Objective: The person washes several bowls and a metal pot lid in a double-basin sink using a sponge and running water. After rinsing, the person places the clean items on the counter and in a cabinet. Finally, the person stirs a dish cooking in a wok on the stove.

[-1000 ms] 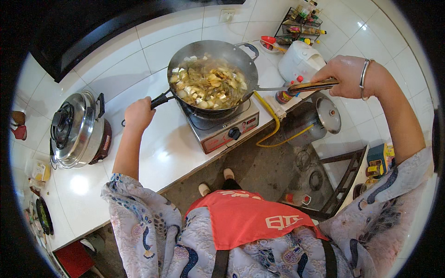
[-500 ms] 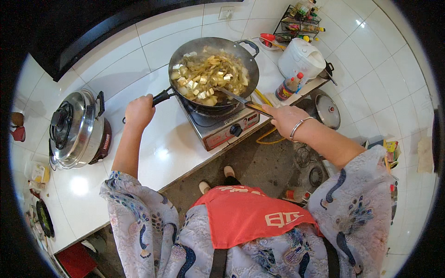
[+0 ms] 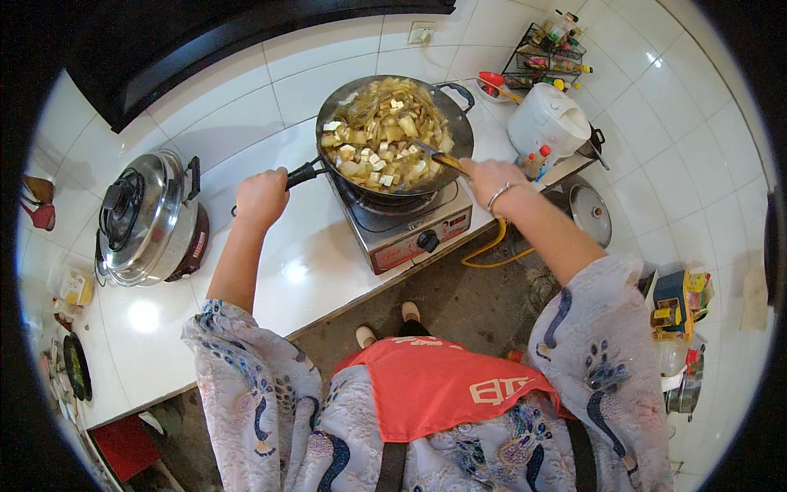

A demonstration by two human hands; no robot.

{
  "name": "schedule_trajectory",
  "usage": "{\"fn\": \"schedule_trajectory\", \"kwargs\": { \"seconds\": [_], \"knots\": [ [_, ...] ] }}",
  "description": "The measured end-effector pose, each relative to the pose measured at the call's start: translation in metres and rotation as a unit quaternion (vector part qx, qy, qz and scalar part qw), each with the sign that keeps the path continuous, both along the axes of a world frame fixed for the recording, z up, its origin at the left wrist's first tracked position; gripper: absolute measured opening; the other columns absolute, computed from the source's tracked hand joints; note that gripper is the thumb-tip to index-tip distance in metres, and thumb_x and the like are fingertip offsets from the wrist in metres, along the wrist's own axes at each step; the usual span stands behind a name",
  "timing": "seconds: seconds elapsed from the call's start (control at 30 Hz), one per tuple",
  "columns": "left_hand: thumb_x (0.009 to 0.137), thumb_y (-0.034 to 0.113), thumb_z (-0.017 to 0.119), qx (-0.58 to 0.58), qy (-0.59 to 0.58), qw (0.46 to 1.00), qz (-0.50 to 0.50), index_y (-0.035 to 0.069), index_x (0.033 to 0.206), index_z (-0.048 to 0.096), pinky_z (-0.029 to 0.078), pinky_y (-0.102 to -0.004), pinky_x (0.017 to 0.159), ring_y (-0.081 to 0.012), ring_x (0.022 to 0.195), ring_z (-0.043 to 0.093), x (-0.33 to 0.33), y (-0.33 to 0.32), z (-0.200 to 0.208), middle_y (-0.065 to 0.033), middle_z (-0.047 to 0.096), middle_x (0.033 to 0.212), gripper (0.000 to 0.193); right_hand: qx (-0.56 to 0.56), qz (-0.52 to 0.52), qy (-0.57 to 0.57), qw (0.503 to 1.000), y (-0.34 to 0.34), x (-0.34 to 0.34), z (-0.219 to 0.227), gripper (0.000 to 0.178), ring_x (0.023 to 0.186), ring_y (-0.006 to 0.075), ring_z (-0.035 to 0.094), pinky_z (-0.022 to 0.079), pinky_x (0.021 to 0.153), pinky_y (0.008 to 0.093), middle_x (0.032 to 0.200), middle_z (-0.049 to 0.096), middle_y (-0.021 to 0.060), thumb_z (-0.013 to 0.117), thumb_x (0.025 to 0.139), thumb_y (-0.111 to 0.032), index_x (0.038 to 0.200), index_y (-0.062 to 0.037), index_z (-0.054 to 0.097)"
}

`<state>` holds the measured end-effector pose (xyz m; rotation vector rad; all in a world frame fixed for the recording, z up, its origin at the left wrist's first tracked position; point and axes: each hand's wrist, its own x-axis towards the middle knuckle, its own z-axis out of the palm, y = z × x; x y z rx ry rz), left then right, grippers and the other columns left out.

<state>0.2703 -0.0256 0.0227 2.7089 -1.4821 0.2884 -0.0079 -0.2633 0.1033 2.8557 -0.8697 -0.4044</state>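
A dark wok [image 3: 461, 141] sits on a portable gas stove [image 3: 402, 238]. In it is a stew [image 3: 392, 123] of white tofu cubes, pale chunks and yellow-green shredded vegetable. My left hand [image 3: 262, 199] is closed round the wok's black side handle [image 3: 304, 174]. My right hand [image 3: 494, 182], with a silver bangle at the wrist, grips a spatula [image 3: 448, 161] over the wok's right side. The spatula has a brown handle, and its metal end reaches into the stew, where the blade is hidden.
A steel pot with a domed lid [image 3: 147, 217] stands left on the white counter [image 3: 287, 279]. Right of the wok are a white rice cooker [image 3: 545, 121], red-capped bottles [image 3: 537, 161] and a bottle rack [image 3: 543, 59]. A yellow hose [image 3: 494, 246] hangs off the front edge.
My right hand and the spatula have moved up and closer to the wok, and the stew has shifted, its tofu cubes lying differently. My left hand keeps its grip. The whole view has turned slightly.
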Motion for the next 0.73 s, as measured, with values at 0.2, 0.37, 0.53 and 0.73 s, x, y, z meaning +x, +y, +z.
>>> {"fn": "schedule_trajectory", "kwargs": {
  "seconds": [0.2, 0.37, 0.53, 0.73],
  "knots": [
    [0.076, 0.014, 0.055, -0.001, 0.002, 1.0, -0.001, 0.004, 0.081, 0.056, 0.049, -0.0429, 0.064, -0.0318, 0.07, 0.061, -0.003, 0.004, 0.002, -0.014, 0.061, 0.076, 0.012, -0.022, 0.133, 0.091, 0.987, -0.019, 0.026, 0.088, 0.031, 0.077, 0.0307, 0.062, 0.049, 0.07, 0.0397, 0.084, 0.064, 0.0135, 0.056, 0.078, -0.016, 0.109, -0.0124, 0.059],
    [0.077, 0.015, 0.054, -0.006, 0.011, 1.0, -0.006, 0.004, 0.08, 0.055, 0.049, -0.0429, 0.064, -0.032, 0.069, 0.061, -0.003, -0.001, 0.002, -0.0144, 0.061, 0.075, 0.011, 0.093, 0.035, 0.119, 0.988, -0.006, 0.029, 0.186, 0.034, 0.05, 0.0129, 0.057, 0.047, 0.046, 0.029, 0.061, 0.06, 0.0085, 0.059, 0.073, -0.009, 0.106, -0.0083, 0.063],
    [0.077, 0.017, 0.054, -0.009, 0.02, 1.0, 0.005, 0.004, 0.081, 0.055, 0.049, -0.0432, 0.063, -0.0324, 0.068, 0.061, -0.006, 0.0, 0.007, -0.0142, 0.061, 0.073, 0.013, 0.047, 0.019, 0.147, 0.988, -0.011, 0.017, 0.224, 0.04, 0.057, 0.0169, 0.06, 0.049, 0.055, 0.031, 0.07, 0.063, 0.0099, 0.065, 0.064, -0.005, 0.104, -0.0115, 0.065],
    [0.077, 0.018, 0.056, 0.0, 0.039, 0.999, 0.005, 0.005, 0.084, 0.055, 0.049, -0.0429, 0.066, -0.0328, 0.072, 0.061, -0.007, -0.001, 0.007, -0.0152, 0.061, 0.078, 0.015, -0.019, 0.122, 0.229, 0.966, -0.018, -0.006, 0.205, 0.037, 0.067, 0.0188, 0.063, 0.051, 0.066, 0.0355, 0.073, 0.066, 0.0146, 0.067, 0.063, -0.006, 0.1, -0.0077, 0.067]
  ]
}}
